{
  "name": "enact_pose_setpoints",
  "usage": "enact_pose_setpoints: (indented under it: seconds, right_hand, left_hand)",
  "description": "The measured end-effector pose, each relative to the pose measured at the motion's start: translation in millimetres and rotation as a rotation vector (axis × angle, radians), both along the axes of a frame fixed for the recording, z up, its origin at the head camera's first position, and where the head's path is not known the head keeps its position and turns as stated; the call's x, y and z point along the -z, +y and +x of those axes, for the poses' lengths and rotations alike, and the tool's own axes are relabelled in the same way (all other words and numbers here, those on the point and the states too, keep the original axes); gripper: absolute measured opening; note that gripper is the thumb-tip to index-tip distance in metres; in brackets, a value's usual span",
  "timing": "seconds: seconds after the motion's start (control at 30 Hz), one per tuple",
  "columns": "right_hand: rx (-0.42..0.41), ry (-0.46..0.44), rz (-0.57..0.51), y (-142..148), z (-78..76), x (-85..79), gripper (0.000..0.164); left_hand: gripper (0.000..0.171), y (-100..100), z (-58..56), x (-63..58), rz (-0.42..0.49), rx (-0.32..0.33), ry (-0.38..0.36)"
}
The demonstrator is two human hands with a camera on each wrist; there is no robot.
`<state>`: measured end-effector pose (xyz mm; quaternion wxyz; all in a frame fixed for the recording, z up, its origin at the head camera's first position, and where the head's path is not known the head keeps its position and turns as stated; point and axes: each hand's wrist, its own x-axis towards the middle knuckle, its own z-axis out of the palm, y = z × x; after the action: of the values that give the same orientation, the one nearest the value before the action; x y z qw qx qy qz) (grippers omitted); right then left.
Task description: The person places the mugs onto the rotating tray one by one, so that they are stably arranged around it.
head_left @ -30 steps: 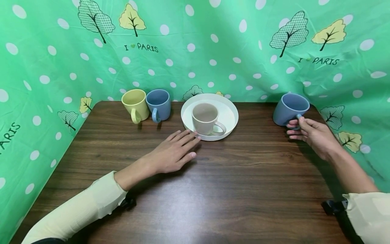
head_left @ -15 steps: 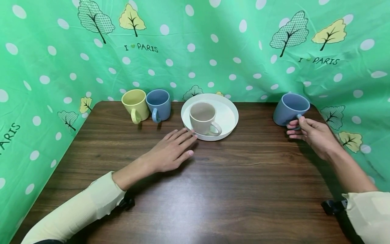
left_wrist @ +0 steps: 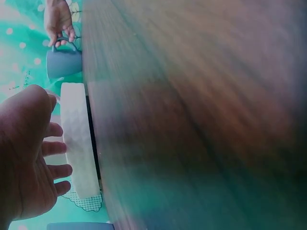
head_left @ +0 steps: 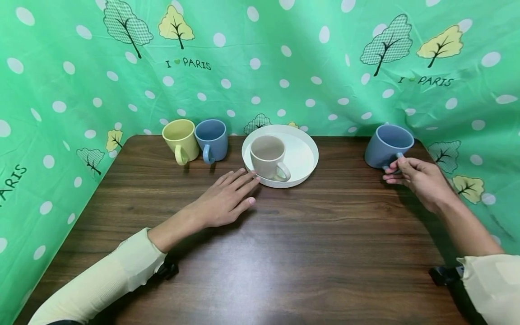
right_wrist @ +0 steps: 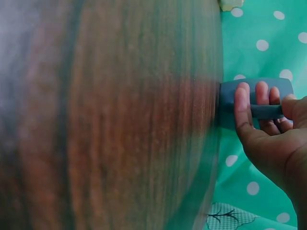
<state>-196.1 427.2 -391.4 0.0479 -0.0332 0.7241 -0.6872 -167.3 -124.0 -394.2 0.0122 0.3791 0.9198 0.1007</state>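
Note:
A white round tray [head_left: 304, 174] with a low rim sits at the table's far middle. Inside it, on the left side, stands a beige mug [head_left: 266, 160] with its handle toward the front right. My left hand [head_left: 223, 198] reaches over the table with straight, spread fingers, the fingertips right at the tray's front-left rim, close to the mug. At the far right, my right hand [head_left: 424, 183] pinches the handle of a blue mug [head_left: 383, 146], which stands upright. In the right wrist view, the fingers [right_wrist: 243, 98] lie around this handle, thumb on top.
To the tray's left, a yellow mug [head_left: 184, 146] and a second blue mug [head_left: 215, 142] stand side by side, handles facing forward. A green dotted curtain [head_left: 260, 81] hangs behind the brown wooden table [head_left: 308, 253] and along both its sides.
The beige mug has shifted left inside the tray, its handle turning slightly toward the front. My left hand has drawn back a little to the left. The right hand and its mug stay put.

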Motion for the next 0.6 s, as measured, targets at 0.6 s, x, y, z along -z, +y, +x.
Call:
enact_pose_setpoints:
  seconds: [0.6]
  right_hand:
    - [0.016, 0.039, -0.101, -3.4, 5.5, 0.4, 0.030]
  left_hand:
    - [0.063, -8.5, -5.8, 0.8, 0.035, -0.023, -0.013]
